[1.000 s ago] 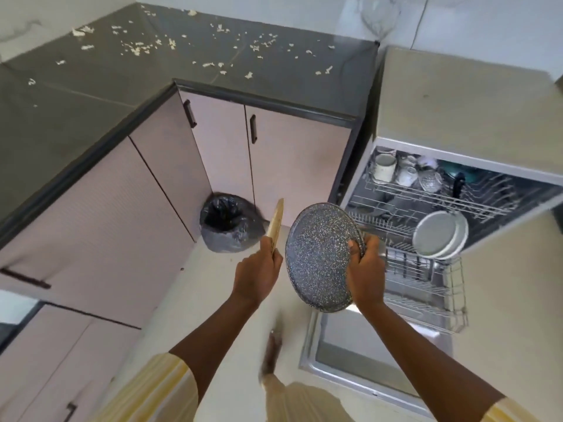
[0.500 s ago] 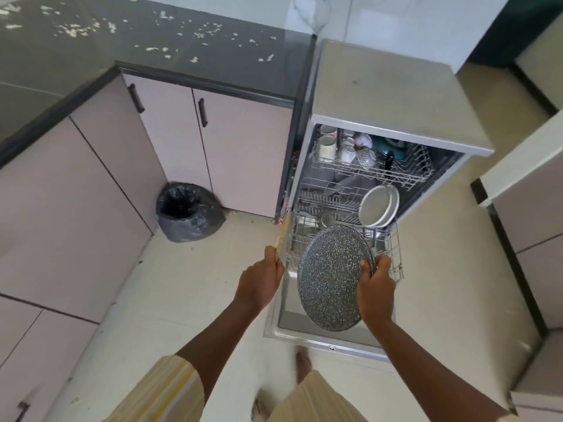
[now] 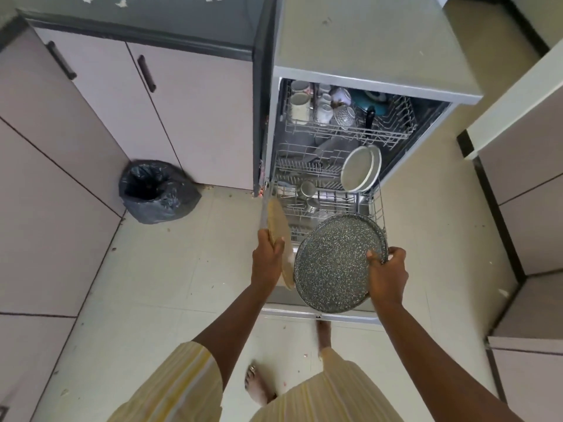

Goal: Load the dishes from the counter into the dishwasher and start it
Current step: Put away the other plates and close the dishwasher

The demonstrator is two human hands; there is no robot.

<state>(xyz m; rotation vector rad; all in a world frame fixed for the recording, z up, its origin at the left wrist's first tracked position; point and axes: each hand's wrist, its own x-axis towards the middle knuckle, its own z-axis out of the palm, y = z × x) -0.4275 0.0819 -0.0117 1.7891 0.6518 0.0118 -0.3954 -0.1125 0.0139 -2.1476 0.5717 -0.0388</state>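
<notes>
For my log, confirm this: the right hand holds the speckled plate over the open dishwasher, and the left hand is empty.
Wrong on the left hand: in the head view it grips a tan plate. The right hand does hold the speckled plate over the open dishwasher.

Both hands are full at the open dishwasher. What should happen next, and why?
Probably lower the speckled plate in the right hand edge-first into the pulled-out lower rack: it hangs over the rack, and pale plates already stand on edge there.
</notes>
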